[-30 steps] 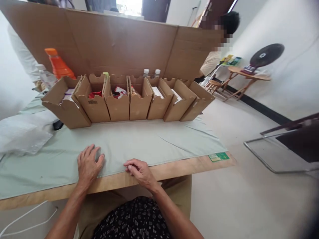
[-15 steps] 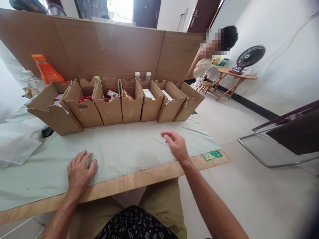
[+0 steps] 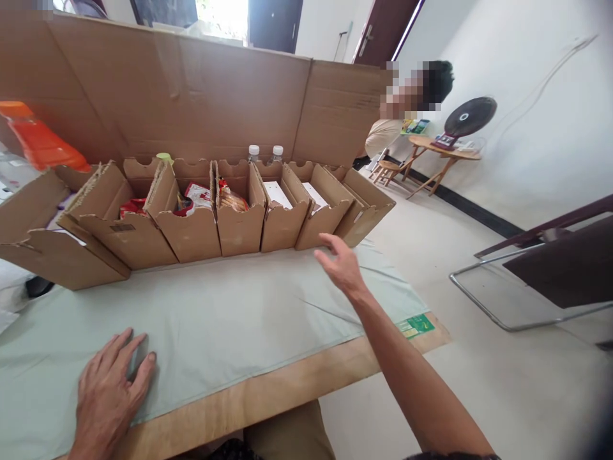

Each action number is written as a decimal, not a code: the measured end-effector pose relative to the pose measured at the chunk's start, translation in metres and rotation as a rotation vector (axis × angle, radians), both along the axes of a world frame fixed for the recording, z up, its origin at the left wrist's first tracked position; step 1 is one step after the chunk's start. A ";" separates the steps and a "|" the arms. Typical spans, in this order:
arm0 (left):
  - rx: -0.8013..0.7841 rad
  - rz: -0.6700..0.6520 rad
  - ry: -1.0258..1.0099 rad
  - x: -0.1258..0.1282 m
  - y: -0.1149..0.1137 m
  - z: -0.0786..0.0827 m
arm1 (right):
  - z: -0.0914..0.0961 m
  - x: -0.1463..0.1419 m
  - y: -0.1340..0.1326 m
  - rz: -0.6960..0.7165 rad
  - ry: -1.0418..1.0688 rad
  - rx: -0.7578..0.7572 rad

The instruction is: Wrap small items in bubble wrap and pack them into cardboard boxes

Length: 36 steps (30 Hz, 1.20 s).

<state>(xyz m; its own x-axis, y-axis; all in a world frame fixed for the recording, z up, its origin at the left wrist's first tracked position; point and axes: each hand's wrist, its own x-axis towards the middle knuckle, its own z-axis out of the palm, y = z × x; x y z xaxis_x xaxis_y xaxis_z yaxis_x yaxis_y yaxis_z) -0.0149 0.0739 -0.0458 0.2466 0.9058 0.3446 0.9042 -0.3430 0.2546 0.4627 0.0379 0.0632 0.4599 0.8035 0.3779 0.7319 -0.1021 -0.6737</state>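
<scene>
My left hand point(image 3: 111, 383) lies on the pale green cloth point(image 3: 205, 326) with its fingers spread and nothing in it. Above the cloth, near the right end of a row of cardboard bins, is my right hand point(image 3: 341, 265), empty, thumb and fingers apart. The bin nearest it point(image 3: 320, 225) has a white box point(image 3: 315, 195) inside. Another white box point(image 3: 278, 193) sits one bin to the left. Further left, bins contain a packet with golden contents point(image 3: 233, 197), a red and white packet point(image 3: 198, 195) and a red packet point(image 3: 133, 207).
A tall cardboard panel point(image 3: 230, 96) stands behind the bins. An orange bottle point(image 3: 45, 140) is at the left, and two white-capped bottles point(image 3: 276, 153) stand behind the row. To the right are a person point(image 3: 383, 135), a fan point(image 3: 467, 121) and a metal-framed chair point(image 3: 498, 322).
My right hand has opened from a loose curl and moved closer to the bins. My left hand stays flat on the cloth. The view has shifted nearer the bins.
</scene>
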 end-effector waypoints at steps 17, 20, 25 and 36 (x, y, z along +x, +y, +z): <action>-0.019 0.019 -0.003 0.001 -0.002 -0.001 | 0.079 0.052 0.093 0.184 -0.563 -0.250; -0.035 0.013 0.010 -0.005 0.002 -0.003 | 0.078 0.054 0.094 0.168 -0.530 -0.238; -0.069 -0.016 0.040 -0.020 0.011 -0.014 | 0.076 0.048 0.099 0.151 -0.542 -0.261; -0.049 0.009 -0.003 -0.005 0.001 -0.003 | 0.115 0.131 0.034 0.034 -0.623 -0.247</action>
<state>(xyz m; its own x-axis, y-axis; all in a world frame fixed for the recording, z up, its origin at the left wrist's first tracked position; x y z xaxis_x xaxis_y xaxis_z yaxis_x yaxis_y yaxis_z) -0.0196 0.0745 -0.0493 0.2370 0.9238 0.3006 0.9063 -0.3217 0.2740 0.5941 0.0716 0.1780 0.1883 0.9104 0.3683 0.9820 -0.1692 -0.0839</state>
